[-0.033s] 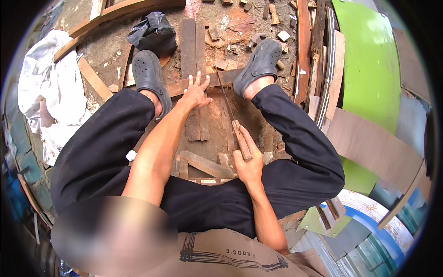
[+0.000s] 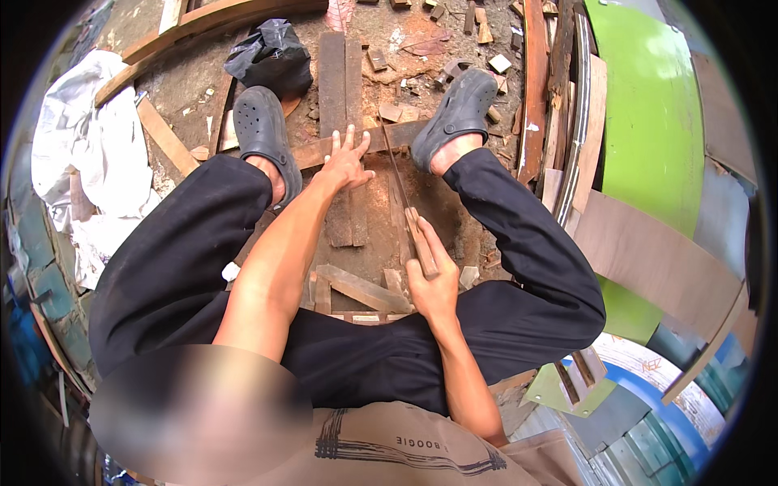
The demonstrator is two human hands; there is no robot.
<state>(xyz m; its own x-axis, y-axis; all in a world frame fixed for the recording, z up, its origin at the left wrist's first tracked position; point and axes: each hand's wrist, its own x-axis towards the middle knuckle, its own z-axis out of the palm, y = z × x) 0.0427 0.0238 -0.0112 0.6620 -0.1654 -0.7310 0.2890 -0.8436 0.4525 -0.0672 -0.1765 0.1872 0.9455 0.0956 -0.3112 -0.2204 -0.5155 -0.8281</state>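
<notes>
My right hand (image 2: 434,289) is closed around the wooden handle (image 2: 423,247) of a handsaw. Its thin dark blade (image 2: 394,166) points away from me and shows almost edge-on. The blade crosses a wooden crosspiece (image 2: 389,138) that spans between my feet. My left hand (image 2: 346,166) lies with fingers spread, pressed down on the wood just left of the blade. Beneath and beyond that hand run two long dark wooden strips (image 2: 333,81), side by side. Where the blade meets the wood is hard to make out.
My feet, in dark clogs (image 2: 261,125), flank the wood. Small wood offcuts (image 2: 500,63) litter the ground ahead. A black plastic bag (image 2: 271,61) and a white sack (image 2: 93,130) are at left. Long boards (image 2: 532,89) and a green panel (image 2: 652,121) line the right side.
My right hand and the saw handle have shifted very slightly to the left. My left hand stays on the wood.
</notes>
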